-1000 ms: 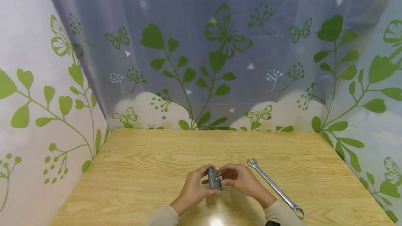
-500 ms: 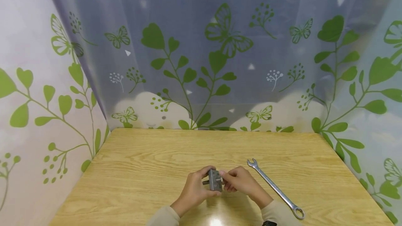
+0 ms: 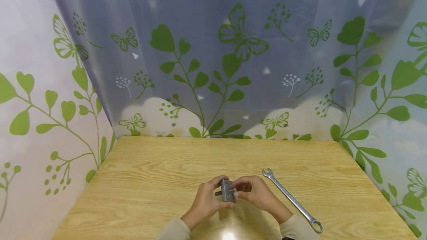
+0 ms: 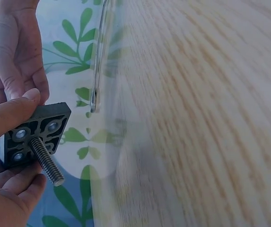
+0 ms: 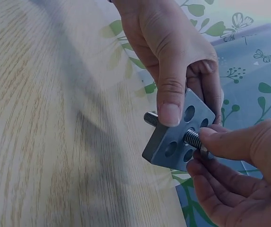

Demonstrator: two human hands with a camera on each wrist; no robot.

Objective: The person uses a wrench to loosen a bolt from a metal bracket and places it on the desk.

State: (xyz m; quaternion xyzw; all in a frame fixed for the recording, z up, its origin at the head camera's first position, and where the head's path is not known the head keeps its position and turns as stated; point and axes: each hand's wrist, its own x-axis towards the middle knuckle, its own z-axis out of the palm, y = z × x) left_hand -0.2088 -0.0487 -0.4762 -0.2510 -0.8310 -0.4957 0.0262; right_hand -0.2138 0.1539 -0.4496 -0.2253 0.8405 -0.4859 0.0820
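A grey square plate [image 3: 227, 192] with round holes is held up over the table. My left hand [image 3: 206, 198] grips it by opposite edges, thumb on one side and fingers on the other. Through its centre runs a threaded bolt [image 5: 192, 137]; in the left wrist view a long threaded shank [image 4: 47, 163] sticks out of the ribbed back face. My right hand [image 3: 259, 195] pinches the bolt's head end between thumb and fingers on the other side. The head [image 5: 205, 153] is partly hidden by those fingers.
A silver combination wrench [image 3: 293, 199] lies slantwise on the wood-grain table [image 3: 160, 169], to the right of my right hand. Butterfly-and-leaf printed curtains [image 3: 200, 69] stand at the back and both sides of the table.
The right fingers have shifted round the bolt head, first apart, then bunched, now spread with the index finger raised. The left hand and plate stay nearly in place.
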